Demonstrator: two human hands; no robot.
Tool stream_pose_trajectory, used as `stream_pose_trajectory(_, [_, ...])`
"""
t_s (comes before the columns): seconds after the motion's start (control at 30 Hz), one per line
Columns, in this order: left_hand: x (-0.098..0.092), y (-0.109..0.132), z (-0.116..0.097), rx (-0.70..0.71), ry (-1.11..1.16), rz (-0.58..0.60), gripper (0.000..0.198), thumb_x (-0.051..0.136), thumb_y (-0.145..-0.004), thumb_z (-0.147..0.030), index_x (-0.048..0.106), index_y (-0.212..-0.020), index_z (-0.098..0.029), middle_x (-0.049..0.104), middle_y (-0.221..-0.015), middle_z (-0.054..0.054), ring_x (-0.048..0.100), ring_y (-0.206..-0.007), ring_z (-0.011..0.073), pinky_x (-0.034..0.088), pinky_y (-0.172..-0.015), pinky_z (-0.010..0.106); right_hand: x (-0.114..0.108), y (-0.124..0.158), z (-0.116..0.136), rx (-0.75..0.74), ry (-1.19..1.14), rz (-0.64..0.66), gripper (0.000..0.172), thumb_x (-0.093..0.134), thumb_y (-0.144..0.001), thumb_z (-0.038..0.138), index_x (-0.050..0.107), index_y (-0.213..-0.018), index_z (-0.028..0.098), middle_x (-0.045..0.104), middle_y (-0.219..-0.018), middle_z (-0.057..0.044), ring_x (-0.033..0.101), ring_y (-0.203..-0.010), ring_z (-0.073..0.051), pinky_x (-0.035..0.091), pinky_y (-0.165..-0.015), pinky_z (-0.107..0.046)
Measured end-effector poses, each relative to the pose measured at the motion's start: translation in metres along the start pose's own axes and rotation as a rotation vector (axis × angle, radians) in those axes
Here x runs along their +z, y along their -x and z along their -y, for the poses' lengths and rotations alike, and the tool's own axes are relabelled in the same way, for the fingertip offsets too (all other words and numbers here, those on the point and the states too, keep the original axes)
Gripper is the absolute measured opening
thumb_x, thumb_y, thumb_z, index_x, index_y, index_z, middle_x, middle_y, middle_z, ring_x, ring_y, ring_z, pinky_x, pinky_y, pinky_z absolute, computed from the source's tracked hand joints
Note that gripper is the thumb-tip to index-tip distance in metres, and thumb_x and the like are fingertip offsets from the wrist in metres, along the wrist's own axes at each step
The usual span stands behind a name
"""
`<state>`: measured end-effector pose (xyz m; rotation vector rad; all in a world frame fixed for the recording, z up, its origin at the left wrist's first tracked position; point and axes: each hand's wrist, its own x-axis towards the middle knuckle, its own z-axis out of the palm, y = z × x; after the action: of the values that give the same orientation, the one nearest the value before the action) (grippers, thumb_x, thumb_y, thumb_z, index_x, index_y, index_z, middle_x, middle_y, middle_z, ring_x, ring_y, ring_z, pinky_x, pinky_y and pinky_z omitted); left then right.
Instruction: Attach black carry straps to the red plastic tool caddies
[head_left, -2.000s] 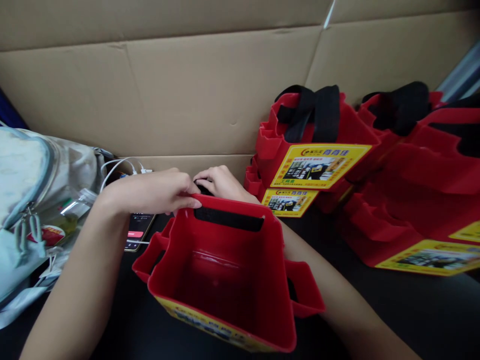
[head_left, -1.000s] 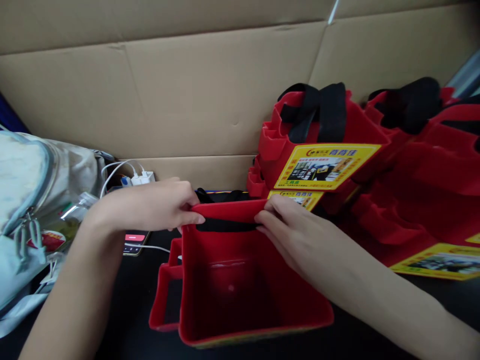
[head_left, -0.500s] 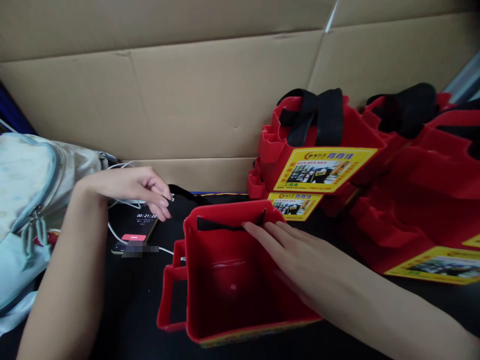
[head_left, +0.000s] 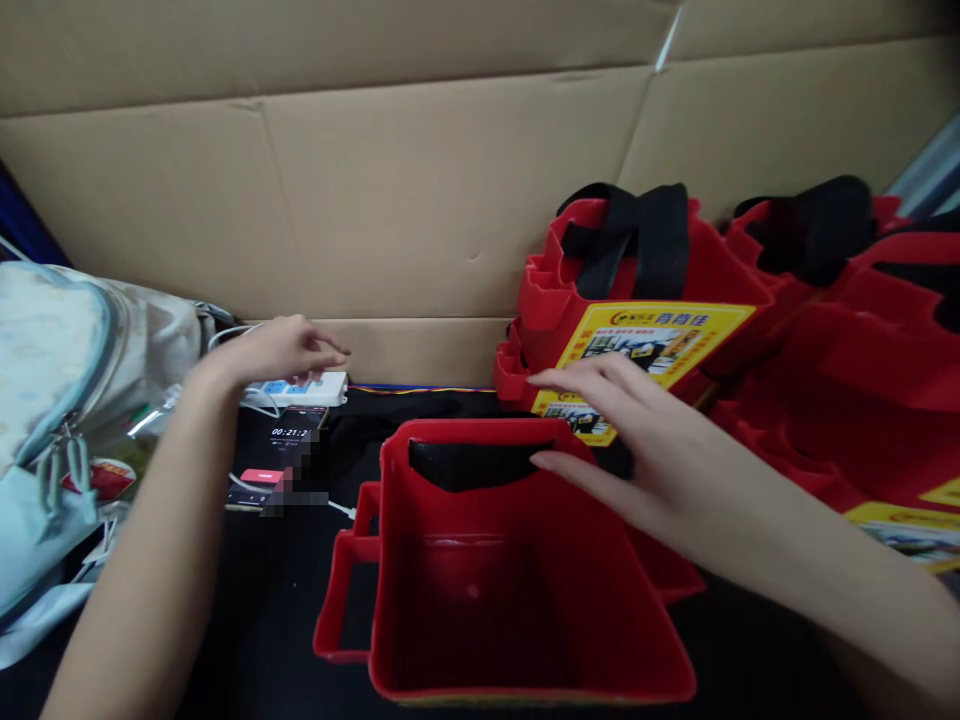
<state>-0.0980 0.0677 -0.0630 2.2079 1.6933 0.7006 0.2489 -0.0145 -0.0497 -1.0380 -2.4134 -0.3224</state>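
Observation:
A red open-topped fabric tool bag (head_left: 517, 590) stands on the dark table in front of me, with a black strap (head_left: 469, 462) along its far inner rim and a side pocket on its left. My right hand (head_left: 622, 440) hovers over the bag's far right corner, fingers spread and empty. My left hand (head_left: 281, 350) is off to the left above a white power strip (head_left: 311, 388), fingers loosely stretched, holding nothing.
A phone (head_left: 281, 455) with a cable lies left of the bag. A pale backpack (head_left: 67, 400) fills the left edge. Several red bags with black handles and yellow labels (head_left: 645, 300) are stacked at the right. A cardboard wall (head_left: 375, 200) stands behind.
Both hands have let go of the bag's far rim. My left hand moved left to above the power strip; my right hand lifted out of the bag to its far right corner.

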Motion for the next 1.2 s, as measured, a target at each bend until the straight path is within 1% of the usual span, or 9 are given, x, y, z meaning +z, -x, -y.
stream_pose_trajectory(0.2, [0.071,-0.026,-0.01,0.105,-0.085,0.277,0.029,0.066,-0.065,-0.038,0.066,-0.087,-0.019,0.068,-0.077,0.002,0.061,-0.079,0.0154,0.043,-0.072,0.021,0.011,-0.011,-0.003,0.015,-0.311,0.271,0.02,0.047,-0.087,0.029,0.058,-0.103,0.024,0.066,-0.091,-0.001,0.063,-0.08,-0.014,0.049,-0.074,-0.024])
stream_pose_trajectory(0.37, [0.094,-0.044,-0.007,0.144,-0.104,0.359,0.018,0.069,-0.059,-0.024,0.067,-0.076,-0.019,0.068,-0.076,0.002,0.06,-0.071,0.0153,0.042,-0.067,0.02,0.001,-0.008,0.008,0.068,-0.361,0.319,0.029,0.05,-0.084,0.038,0.058,-0.109,0.025,0.067,-0.098,-0.002,0.063,-0.085,-0.017,0.049,-0.077,-0.028])
stream_pose_trajectory(0.57, [0.079,-0.051,0.007,0.096,-0.094,0.106,0.028,0.047,-0.06,-0.003,0.065,-0.076,-0.016,0.067,-0.079,0.005,0.06,-0.075,0.0174,0.041,-0.067,0.023,0.011,-0.021,-0.021,0.169,-0.728,0.292,0.034,0.042,-0.088,0.042,0.061,-0.108,0.023,0.062,-0.113,-0.002,0.055,-0.106,-0.017,0.04,-0.096,-0.031])
stream_pose_trajectory(0.7, [0.059,-0.053,0.014,0.065,-0.033,-0.099,0.033,0.042,-0.057,-0.002,0.063,-0.079,-0.015,0.065,-0.075,0.005,0.058,-0.072,0.0176,0.041,-0.065,0.025,0.06,-0.034,-0.043,0.377,-0.975,0.368,0.045,0.032,-0.09,0.049,0.06,-0.108,0.018,0.06,-0.115,-0.007,0.055,-0.106,-0.019,0.043,-0.093,-0.036])
stream_pose_trajectory(0.83, [0.05,-0.053,0.0,0.12,0.081,-0.211,0.027,0.044,-0.063,-0.005,0.061,-0.083,-0.015,0.064,-0.075,0.003,0.058,-0.07,0.0153,0.042,-0.067,0.025,0.108,-0.059,-0.051,0.315,-0.927,0.383,0.045,0.038,-0.088,0.045,0.049,-0.123,0.019,0.055,-0.122,-0.008,0.051,-0.113,-0.018,0.041,-0.095,-0.032])
stream_pose_trajectory(0.97, [0.059,-0.047,-0.038,0.26,0.186,-0.161,0.013,0.051,-0.073,-0.015,0.059,-0.083,-0.016,0.065,-0.082,0.002,0.059,-0.078,0.0142,0.044,-0.073,0.026,0.138,-0.098,-0.055,0.257,-0.864,0.363,0.064,0.046,-0.085,0.034,0.019,-0.141,0.023,0.049,-0.129,-0.011,0.057,-0.104,-0.017,0.047,-0.085,-0.028])
stream_pose_trajectory(1.03, [0.063,-0.042,-0.053,0.354,0.236,-0.05,0.012,0.056,-0.074,-0.019,0.06,-0.086,-0.017,0.065,-0.086,0.001,0.06,-0.082,0.014,0.045,-0.076,0.026,0.146,-0.11,-0.056,0.224,-0.781,0.387,0.077,0.057,-0.077,0.029,0.016,-0.142,0.024,0.049,-0.128,-0.011,0.058,-0.1,-0.018,0.047,-0.083,-0.029])
stream_pose_trajectory(1.13, [0.063,-0.038,-0.054,0.461,0.287,0.256,0.039,0.064,-0.07,-0.022,0.055,-0.108,-0.02,0.064,-0.101,0.003,0.059,-0.093,0.0152,0.046,-0.082,0.027,0.151,-0.112,-0.057,0.172,-0.621,0.474,0.056,0.058,-0.073,0.023,0.047,-0.128,0.023,0.063,-0.108,-0.007,0.06,-0.092,-0.02,0.046,-0.079,-0.03])
stream_pose_trajectory(1.2, [0.063,-0.039,-0.041,0.396,0.193,0.343,0.053,0.066,-0.069,-0.018,0.048,-0.119,-0.021,0.061,-0.11,0.005,0.057,-0.101,0.0166,0.045,-0.086,0.028,0.147,-0.105,-0.056,0.117,-0.531,0.563,0.034,0.055,-0.072,0.017,0.065,-0.105,0.022,0.067,-0.088,-0.004,0.062,-0.082,-0.018,0.045,-0.075,-0.027])
